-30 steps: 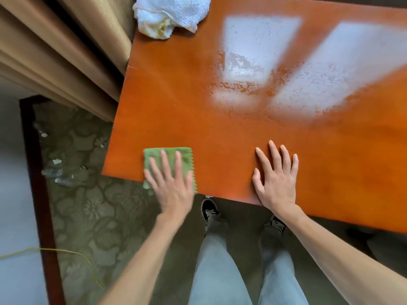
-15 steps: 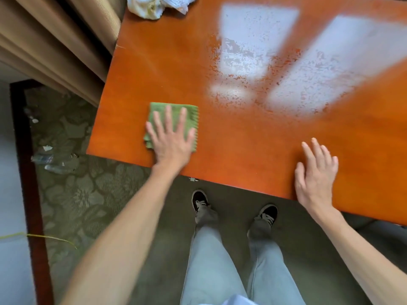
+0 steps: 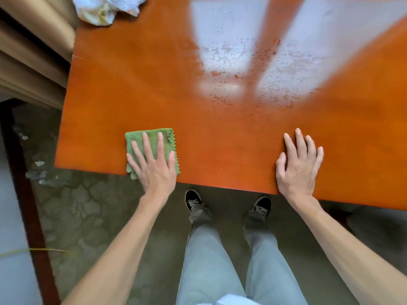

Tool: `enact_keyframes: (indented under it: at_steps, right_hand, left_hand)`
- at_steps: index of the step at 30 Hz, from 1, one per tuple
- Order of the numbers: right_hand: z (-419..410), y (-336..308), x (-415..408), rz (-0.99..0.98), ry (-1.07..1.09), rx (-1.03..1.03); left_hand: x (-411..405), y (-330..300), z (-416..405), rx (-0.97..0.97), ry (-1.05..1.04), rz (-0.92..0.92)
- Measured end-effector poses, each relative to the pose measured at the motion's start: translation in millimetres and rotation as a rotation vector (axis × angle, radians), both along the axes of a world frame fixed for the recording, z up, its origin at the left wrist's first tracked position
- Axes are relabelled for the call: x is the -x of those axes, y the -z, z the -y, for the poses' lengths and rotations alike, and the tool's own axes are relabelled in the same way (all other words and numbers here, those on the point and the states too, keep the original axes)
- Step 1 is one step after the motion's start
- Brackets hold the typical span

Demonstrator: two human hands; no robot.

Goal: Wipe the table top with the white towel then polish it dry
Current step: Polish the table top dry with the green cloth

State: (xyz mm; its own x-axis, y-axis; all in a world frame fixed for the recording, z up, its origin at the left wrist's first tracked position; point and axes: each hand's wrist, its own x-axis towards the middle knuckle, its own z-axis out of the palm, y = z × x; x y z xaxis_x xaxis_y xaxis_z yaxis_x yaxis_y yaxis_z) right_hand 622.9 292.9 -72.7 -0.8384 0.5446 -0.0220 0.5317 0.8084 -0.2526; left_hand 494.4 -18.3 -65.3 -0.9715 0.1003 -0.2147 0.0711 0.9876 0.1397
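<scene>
Head view, left hand (image 3: pixel 154 168) flat on green cloth (image 3: pixel 149 142), right hand (image 3: pixel 297 168) flat on table (image 3: pixel 220 128)

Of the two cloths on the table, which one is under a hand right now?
The folded green cloth at the near edge, pressed flat by the left hand. The crumpled white towel lies untouched at the far left corner; the right hand rests on bare table top.

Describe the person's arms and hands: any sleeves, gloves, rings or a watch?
Both forearms are bare up to the frame's edge, with no sleeves in view. The left hand and right hand wear no gloves. No rings show on the fingers, and no watch or band on either wrist.
</scene>
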Motion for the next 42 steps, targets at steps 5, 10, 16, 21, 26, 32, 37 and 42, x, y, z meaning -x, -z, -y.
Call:
enact_keyframes:
  at_steps: [5, 10, 16, 21, 26, 32, 37, 42]
  right_hand:
    - [-3.5, 0.9, -1.3, -0.026, -0.02, 0.05]
    - [-29.1, -11.8, -16.9, -0.277, 0.017, 0.536]
    - [-113.3, -16.6, -60.1, -0.163, 0.108, 0.272]
    - [-144.1, -5.4, -68.2, -0.019, 0.016, 0.067]
    - [-140.9, -0.7, -66.0, 0.006, 0.021, -0.023]
    - [-141.8, 1.4, -66.4, -0.002, 0.03, -0.019]
    - [-142.7, 3.5, -66.4, -0.037, 0.042, -0.016]
    - [-140.6, 2.0, -66.2, 0.005, 0.06, -0.032]
  left_hand:
    - [-74.6, -1.9, -139.9, 0.013, 0.246, 0.035]
    - [-121.9, -7.0, -244.7, 0.07, 0.538, 0.098]
    - [-40.5, -7.5, -248.4, 0.039, 0.391, 0.093]
    - [15.5, -8.3, -122.8, 0.054, -0.027, 0.064]
    - [-59.9, -6.3, -89.8, 0.018, -0.125, 0.035]
    - [-145.7, 0.3, -227.6, 0.021, 0.334, 0.01]
    - [-138.3, -2.5, -314.2, -0.002, 0.544, 0.063]
    - [-54.4, -1.7, -299.0, 0.006, 0.481, 0.048]
